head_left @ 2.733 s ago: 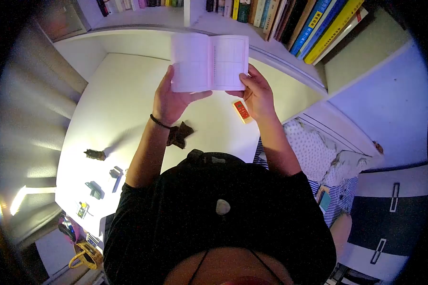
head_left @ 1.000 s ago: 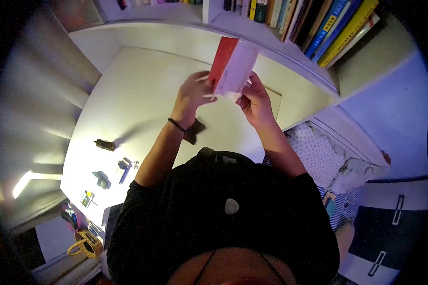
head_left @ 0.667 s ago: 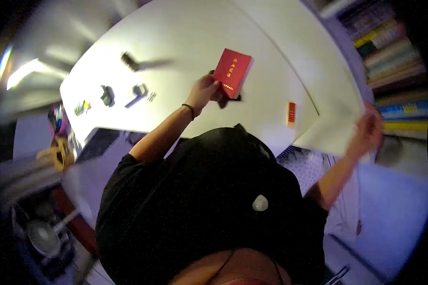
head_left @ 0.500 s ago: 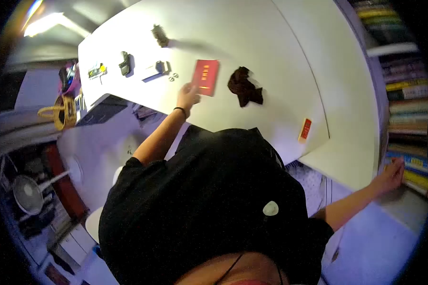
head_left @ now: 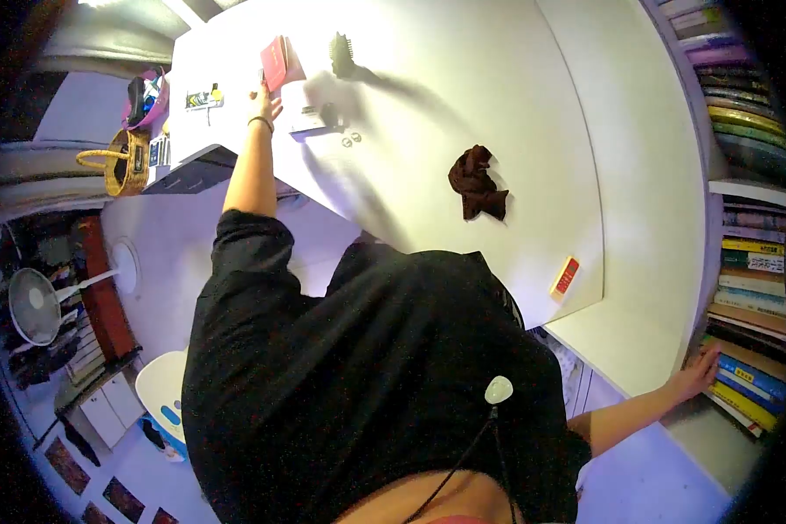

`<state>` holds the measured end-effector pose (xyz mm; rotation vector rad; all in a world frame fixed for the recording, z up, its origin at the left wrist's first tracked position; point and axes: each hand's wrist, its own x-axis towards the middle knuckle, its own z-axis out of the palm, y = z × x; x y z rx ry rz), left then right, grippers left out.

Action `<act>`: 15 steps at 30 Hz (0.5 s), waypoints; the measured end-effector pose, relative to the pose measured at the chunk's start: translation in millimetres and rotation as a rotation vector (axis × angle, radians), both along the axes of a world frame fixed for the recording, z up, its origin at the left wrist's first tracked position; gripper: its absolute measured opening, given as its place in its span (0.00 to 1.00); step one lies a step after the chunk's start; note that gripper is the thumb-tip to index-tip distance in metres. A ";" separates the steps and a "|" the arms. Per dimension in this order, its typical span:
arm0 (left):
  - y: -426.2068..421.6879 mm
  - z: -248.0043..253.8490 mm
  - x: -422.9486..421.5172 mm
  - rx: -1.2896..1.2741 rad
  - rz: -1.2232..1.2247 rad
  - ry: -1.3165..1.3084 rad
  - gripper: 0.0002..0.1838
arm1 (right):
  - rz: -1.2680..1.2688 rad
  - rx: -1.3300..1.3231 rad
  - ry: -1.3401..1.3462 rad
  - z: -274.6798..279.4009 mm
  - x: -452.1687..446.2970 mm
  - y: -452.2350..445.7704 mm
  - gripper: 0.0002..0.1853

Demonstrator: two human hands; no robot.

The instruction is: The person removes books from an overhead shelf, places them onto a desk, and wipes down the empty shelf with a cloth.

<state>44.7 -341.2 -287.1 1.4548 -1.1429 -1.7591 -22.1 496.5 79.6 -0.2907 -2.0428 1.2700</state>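
Observation:
At the upper left, my left hand (head_left: 265, 106) pinches the lower edge of a closed red booklet (head_left: 274, 64) over the white desk (head_left: 428, 87). A dark hairbrush (head_left: 341, 55) stands to the right of the booklet, and a pale box-like object (head_left: 309, 115) is just below and right of the hand. My right hand (head_left: 697, 371) is stretched out at the far right, open, its fingertips touching the blue and yellow books (head_left: 747, 377) on the shelf. Its fingers are partly hidden against the book edges.
Dark brown cloth (head_left: 478, 183) lies mid-desk, with a red-and-white remote (head_left: 565, 277) near the right corner. Two small round items (head_left: 351, 139) are beside the box. At left are a wicker basket (head_left: 127, 162), fan (head_left: 35, 306) and white chair (head_left: 162, 393).
My left hand has carried the booklet, shut after being open, across to the upper left. My right hand let go of it and reached right to the shelf. The view has turned.

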 end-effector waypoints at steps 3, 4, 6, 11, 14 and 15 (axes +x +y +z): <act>2.9 -19.1 8.0 -0.504 -0.150 -0.365 0.24 | -0.048 -0.043 -0.010 0.1 4.7 1.6 0.21; 15.7 -23.0 12.9 -0.841 -0.213 -0.476 0.20 | -0.051 -0.069 0.004 1.5 8.0 -1.8 0.20; 53.0 -33.4 23.8 -1.094 -0.464 -0.582 0.11 | -0.107 -0.083 0.075 0.8 11.0 -27.4 0.19; 159.3 -33.3 21.5 -1.126 -0.912 -0.532 0.17 | -0.100 0.100 0.138 -8.6 10.9 7.9 0.16; 177.6 -36.5 13.1 -1.254 -0.934 -0.630 0.17 | -0.092 0.158 0.080 -13.7 10.1 35.6 0.16; 175.8 -39.8 10.9 -1.279 -0.936 -0.646 0.13 | -0.057 0.209 0.073 -15.0 10.8 41.5 0.17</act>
